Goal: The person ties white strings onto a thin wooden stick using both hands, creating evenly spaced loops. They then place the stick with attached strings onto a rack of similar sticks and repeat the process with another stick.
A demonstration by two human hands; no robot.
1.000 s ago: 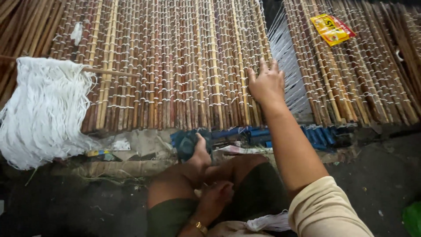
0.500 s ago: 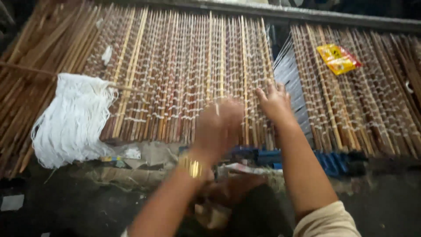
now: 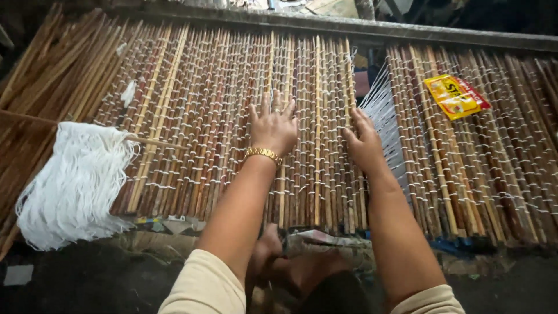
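Dim workspace, seen from above: a mat (image 3: 192, 116) of thin brown and tan sticks bound by rows of white string spreads across nearly the full width, its far edge against a grey ledge (image 3: 325, 26) at 12 o'clock, its near edge ending above dark floor (image 3: 75, 279) at 6 o'clock. Left hand (image 3: 274, 127), gold bracelet (image 3: 263, 153) at the wrist: open, palm down, fingers spread flat on the sticks near the mat's centre. Right hand (image 3: 363, 142): open, fingers extended, resting on the mat's right border just at 3 o'clock of the left hand, the two near but apart. Loose white strings (image 3: 385, 110) fan out touching the right hand at its 2 o'clock, filling a gap between this mat and a second stick panel (image 3: 494, 157) at 3 o'clock. Yellow packet (image 3: 454, 96) lies on that panel at 2 o'clock, well apart from both hands. White string bundle (image 3: 72, 183) lies at 9 o'clock over the mat's left edge, well apart from the left hand. Open stick surface lies between bundle and left hand, and beyond both hands toward 12 o'clock.
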